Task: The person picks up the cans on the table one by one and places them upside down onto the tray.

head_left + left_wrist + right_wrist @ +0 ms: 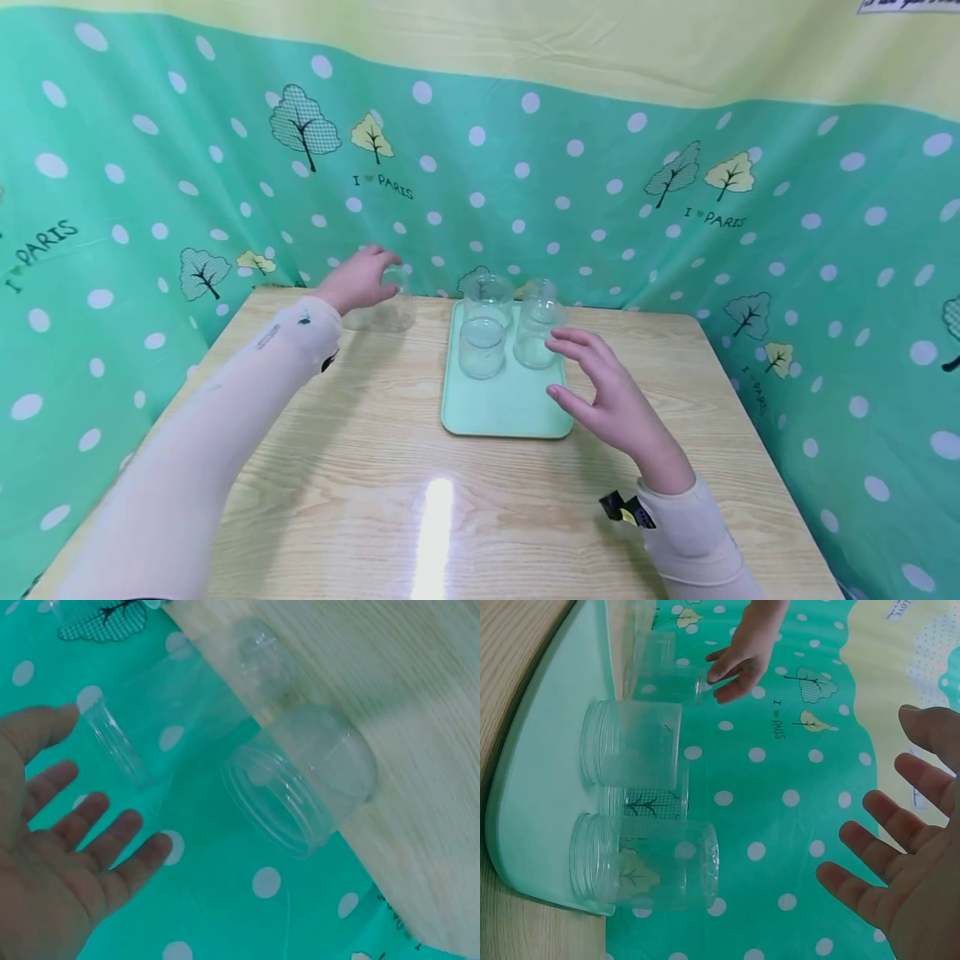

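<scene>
My left hand [360, 279] is at the rim of a tall clear plastic jar [399, 304] at the table's back left. Its fingers [139, 866] are spread; whether they touch that rim I cannot tell. A shorter clear jar [300, 780] stands beside the tall one, both mouth up. Over the right edge of a green tray [510, 412] hovers my right hand [611, 400], fingers apart and holding nothing. Several clear jars stand on the tray, among them a front-left jar [482, 350] and a right-hand jar [535, 346]; their threaded rims [585, 859] face down.
The wooden table [360, 500] runs up to a green polka-dot cloth [525, 200] hung behind and at both sides. Bare tabletop lies in front of the tray, with a bright light reflection [433, 533] on it.
</scene>
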The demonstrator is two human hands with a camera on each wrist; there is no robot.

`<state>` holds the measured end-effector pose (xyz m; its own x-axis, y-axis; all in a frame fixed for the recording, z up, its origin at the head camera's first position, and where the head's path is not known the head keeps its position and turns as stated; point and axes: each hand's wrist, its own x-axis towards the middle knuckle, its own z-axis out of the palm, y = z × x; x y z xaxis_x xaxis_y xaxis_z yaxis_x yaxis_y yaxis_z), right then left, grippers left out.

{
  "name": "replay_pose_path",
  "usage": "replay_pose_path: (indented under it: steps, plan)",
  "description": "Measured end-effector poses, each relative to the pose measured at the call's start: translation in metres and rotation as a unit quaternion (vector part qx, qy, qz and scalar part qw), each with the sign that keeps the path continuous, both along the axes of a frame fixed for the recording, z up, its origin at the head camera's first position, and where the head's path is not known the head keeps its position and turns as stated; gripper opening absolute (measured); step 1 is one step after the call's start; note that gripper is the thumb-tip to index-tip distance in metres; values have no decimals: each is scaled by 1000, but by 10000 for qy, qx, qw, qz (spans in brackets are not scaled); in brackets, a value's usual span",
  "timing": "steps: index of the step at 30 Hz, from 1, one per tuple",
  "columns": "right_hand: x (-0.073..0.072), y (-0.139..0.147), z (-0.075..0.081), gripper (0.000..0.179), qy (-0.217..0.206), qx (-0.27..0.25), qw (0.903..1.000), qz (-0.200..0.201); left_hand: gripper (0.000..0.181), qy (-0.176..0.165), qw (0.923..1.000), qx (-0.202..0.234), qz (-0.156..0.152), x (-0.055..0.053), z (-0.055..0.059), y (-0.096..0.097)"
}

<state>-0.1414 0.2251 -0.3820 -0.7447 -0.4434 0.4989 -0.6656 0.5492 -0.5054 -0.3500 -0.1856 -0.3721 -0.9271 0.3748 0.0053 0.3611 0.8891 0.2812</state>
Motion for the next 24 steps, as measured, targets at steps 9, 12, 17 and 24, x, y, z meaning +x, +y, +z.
replay_pose_path:
  steps: [9,12,17,24]
  plan:
    - [0,1,1,59,32,59,10000,-8,69,-641,9959,-637,-78,-2,6,4]
    - [0,1,1,60,36,71,10000,-3,68,-713,9952,-662,-31,-3,6,6]
    - [0,2,0,59,37,107,9999,-2,69,-825,9952,-522,3,-7,2,7]
    - [0,3,-1,58,33,149,9999,8,66,-798,9966,-167,-106,-18,-2,2]
